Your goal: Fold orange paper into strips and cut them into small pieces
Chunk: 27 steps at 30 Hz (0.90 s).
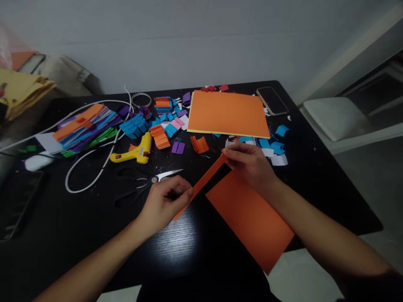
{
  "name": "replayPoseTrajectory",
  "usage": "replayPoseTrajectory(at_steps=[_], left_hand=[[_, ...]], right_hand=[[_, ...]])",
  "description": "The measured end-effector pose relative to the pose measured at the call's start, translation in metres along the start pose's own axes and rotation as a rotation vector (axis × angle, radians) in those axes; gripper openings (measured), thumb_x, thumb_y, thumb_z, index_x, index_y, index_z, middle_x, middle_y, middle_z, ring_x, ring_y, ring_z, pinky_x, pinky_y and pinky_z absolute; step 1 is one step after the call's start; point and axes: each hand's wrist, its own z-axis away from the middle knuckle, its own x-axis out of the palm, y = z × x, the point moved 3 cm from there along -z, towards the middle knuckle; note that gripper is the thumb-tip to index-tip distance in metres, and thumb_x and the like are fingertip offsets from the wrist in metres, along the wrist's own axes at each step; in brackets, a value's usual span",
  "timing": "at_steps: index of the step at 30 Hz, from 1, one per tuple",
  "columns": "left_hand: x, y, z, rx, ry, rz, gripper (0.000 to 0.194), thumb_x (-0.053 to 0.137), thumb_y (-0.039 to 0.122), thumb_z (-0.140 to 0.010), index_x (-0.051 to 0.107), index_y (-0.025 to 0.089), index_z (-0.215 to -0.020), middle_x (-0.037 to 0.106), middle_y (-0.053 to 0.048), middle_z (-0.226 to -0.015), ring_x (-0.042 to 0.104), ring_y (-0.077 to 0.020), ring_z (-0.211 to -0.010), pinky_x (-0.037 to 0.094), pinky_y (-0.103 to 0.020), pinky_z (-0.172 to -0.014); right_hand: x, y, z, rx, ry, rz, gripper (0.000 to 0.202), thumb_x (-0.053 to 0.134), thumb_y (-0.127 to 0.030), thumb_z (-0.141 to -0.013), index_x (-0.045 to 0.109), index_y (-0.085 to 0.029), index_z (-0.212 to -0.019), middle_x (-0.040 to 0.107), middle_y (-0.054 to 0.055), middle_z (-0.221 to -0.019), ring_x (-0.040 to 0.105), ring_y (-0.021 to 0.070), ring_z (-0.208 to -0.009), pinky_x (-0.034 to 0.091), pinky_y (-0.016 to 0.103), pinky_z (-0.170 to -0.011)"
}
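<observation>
Between my two hands stretches a narrow orange paper strip (208,176), slanting up to the right above the black table. My left hand (168,199) pinches it near its lower end, thumb against fingers. At the upper end, my right hand (248,161) grips the strip with its fingertips. Under my right forearm lies an orange paper sheet (248,218), partly past the table's front edge. Black-handled scissors (138,186) rest just left of my left hand, blades pointing right and partly apart. A yellow glue gun (135,153) lies behind them.
A stack of orange and yellow sheets (229,111) sits at the back, near a phone (272,100). Folded coloured paper pieces (160,136) spread across the table's rear. A white cable (103,165) loops at left, beside a white mouse (39,161). A dark device (20,203) lies front left.
</observation>
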Motion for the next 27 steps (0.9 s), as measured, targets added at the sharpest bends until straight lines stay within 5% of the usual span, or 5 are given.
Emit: replayPoseTrajectory(at_steps=[11,18,27], left_hand=[[-0.015,-0.003,0.002,0.023,0.128,0.097,0.017,0.065,0.031,-0.087,0.074,0.017,-0.084,0.068,-0.002,-0.07,0.06,-0.0161,-0.064,0.046,-0.027,-0.061],[-0.019,-0.003,0.006,0.014,0.107,0.29,0.026,0.05,0.021,-0.057,0.074,0.018,-0.066,0.069,-0.006,-0.063,0.059,-0.0198,-0.06,0.046,-0.03,-0.055],[-0.017,-0.001,0.004,0.045,0.155,0.018,0.025,0.045,0.018,-0.071,0.052,0.022,-0.047,0.05,0.0,-0.046,0.046,-0.0131,-0.047,0.034,-0.027,-0.051]], right_hand=[[0.007,0.009,0.005,0.071,-0.027,-0.072,0.021,0.089,-0.034,-0.073,0.073,-0.021,-0.072,0.063,-0.003,-0.066,0.053,0.0103,-0.054,0.039,0.025,-0.047],[0.011,0.019,0.007,0.109,-0.103,0.027,0.023,0.087,-0.039,-0.078,0.074,-0.02,-0.077,0.063,-0.003,-0.062,0.053,0.0091,-0.048,0.039,0.024,-0.045],[0.015,0.021,0.01,0.126,-0.116,-0.014,0.024,0.088,-0.039,-0.078,0.073,-0.019,-0.077,0.065,-0.002,-0.066,0.055,0.0091,-0.051,0.041,0.023,-0.045]])
